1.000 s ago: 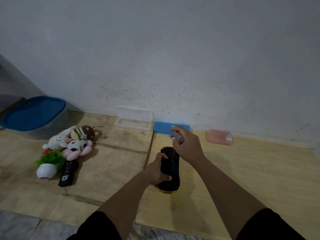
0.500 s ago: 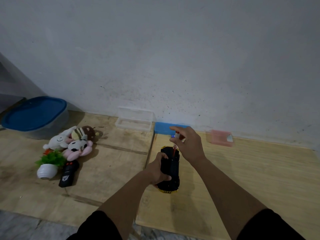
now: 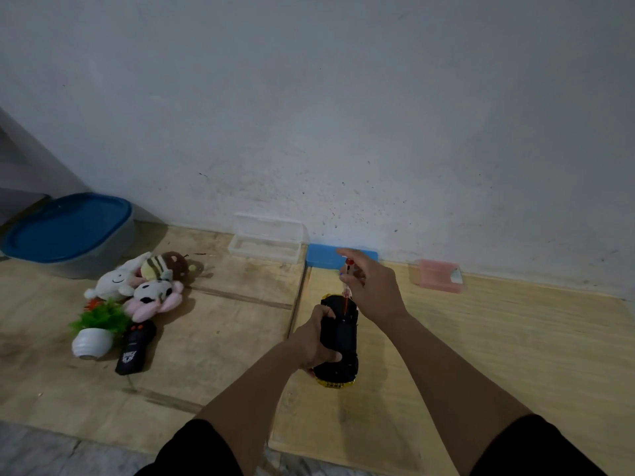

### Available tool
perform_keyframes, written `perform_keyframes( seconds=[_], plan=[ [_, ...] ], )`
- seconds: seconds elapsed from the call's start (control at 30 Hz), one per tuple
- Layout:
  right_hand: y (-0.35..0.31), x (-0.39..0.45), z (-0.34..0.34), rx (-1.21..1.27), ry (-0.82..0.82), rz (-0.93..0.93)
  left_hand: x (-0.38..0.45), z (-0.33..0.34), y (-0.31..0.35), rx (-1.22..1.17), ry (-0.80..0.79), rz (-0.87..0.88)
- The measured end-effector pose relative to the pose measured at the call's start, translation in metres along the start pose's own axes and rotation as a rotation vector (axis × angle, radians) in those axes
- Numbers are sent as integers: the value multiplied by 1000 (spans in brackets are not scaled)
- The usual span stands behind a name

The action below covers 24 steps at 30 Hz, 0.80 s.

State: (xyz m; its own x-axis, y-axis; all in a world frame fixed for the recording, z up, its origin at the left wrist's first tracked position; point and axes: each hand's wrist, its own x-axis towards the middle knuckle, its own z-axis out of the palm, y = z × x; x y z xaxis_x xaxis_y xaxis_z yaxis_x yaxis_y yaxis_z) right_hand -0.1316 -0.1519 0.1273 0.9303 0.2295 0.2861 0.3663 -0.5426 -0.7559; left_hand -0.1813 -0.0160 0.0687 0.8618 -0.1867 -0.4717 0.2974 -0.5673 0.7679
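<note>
Black toy car point(image 3: 338, 341), underside up with a yellow edge showing at its near end, held lengthwise low over the lighter plywood board point(image 3: 481, 338), just right of the seam with the darker board; whether it rested on the wood could not be told. The left hand point(image 3: 314, 338) gripped the car from its left flank, fingers curled over the chassis. The right hand point(image 3: 372, 290) pinched a small red-shafted screwdriver point(image 3: 346, 281) between thumb and fingertips, nearly upright, its tip on the far half of the chassis; the screw itself was too small to see. The step was judged to be turning a screw in the underside. It called for the shaft kept square to the chassis, light pressure along its axis, and rotation by rolling the handle in the fingertips, while the left hand braced the car against twisting; a tilted shaft would probably slip from the head. Against the wall stood a blue box point(image 3: 323, 256) just behind the right hand, a clear box point(image 3: 264, 242) to its left and a pink box point(image 3: 438, 275) to its right, any of which might take a loosened screw. Well to the left lay plush toys point(image 3: 144, 283), a potted plant point(image 3: 96, 329) and a remote control point(image 3: 134, 347)
</note>
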Motion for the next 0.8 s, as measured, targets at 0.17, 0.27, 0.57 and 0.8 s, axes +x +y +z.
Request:
perform_keyframes(
  seconds=[0.17, 0.27, 0.57, 0.8],
  plan=[
    [8, -5, 0, 122, 246, 143, 3, -2, -7, -77, 41, 72],
    [35, -29, 8, 42, 281, 285, 3, -3, -12, -95, 78, 96],
    [112, -111, 47, -118, -10, 608, 9, 2, -31, -167, 66, 98],
    [116, -111, 50, -92, -55, 583, 9, 8, -36, -177, 55, 91]
  ],
)
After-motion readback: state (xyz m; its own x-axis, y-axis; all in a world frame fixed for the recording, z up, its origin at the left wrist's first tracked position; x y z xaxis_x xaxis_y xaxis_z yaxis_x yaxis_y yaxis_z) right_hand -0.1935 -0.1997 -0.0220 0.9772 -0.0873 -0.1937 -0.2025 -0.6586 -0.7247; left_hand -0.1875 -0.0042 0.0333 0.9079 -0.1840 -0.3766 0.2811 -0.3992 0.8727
